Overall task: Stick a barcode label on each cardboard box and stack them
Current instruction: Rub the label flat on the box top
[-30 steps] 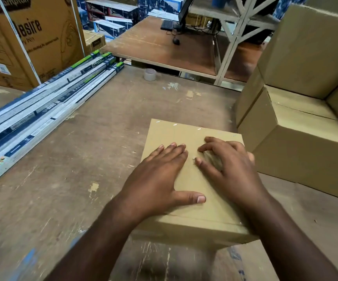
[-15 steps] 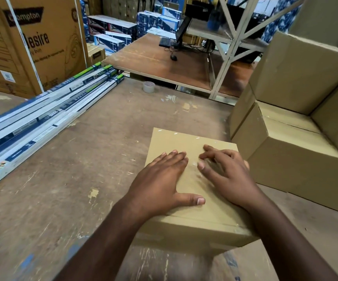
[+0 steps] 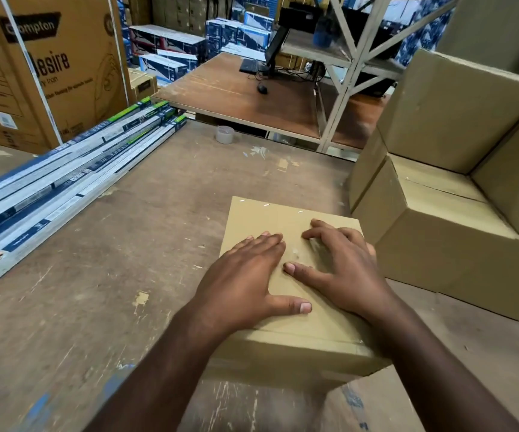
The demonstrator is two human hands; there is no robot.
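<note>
A plain cardboard box (image 3: 261, 219) sits on the worn wooden table (image 3: 111, 260) in front of me. My left hand (image 3: 245, 285) lies flat on its top, fingers straight and together, thumb stretched out to the right. My right hand (image 3: 342, 269) rests on the top beside it with fingers spread and slightly bent, pressing down over something pale and glossy that is mostly hidden under the fingers. To the right stands a stack of bigger cardboard boxes (image 3: 445, 244).
Long flat packaged boxes (image 3: 65, 182) lie along the table's left side. A roll of clear tape (image 3: 224, 134) sits at the far edge. Beyond are a brown desk (image 3: 236, 98) with a mouse, a metal rack (image 3: 348, 76) and a large printed carton (image 3: 49, 63).
Both hands stay on the box top in nearly the same pose. The view has tilted up a little, showing more of the desk and rack.
</note>
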